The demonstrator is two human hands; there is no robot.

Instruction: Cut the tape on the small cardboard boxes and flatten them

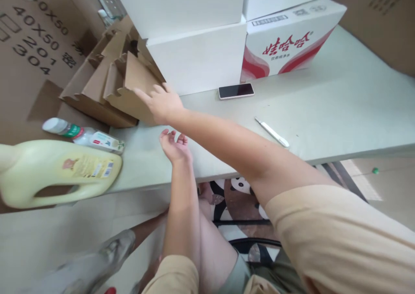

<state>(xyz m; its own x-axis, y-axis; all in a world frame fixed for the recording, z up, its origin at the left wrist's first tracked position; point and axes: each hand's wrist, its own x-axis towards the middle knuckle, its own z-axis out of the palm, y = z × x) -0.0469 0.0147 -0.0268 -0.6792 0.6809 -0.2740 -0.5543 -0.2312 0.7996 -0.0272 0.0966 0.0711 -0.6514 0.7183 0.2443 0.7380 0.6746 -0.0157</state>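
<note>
My right hand reaches across to the left with its fingers apart, in front of a row of folded brown cardboard pieces standing on edge. Its outstretched finger overlaps the nearest piece; whether it touches is unclear. Just below, my left hand is turned palm up over the table's front edge, fingers loosely bent and apart, holding nothing. A clear bottle with a white cap lies left of it, beside a pale yellow jug with a handle.
White boxes and a red-and-white printed box are stacked at the table's back. A phone and a slim white-handled knife lie on the pale table. Large brown cartons stand at both sides.
</note>
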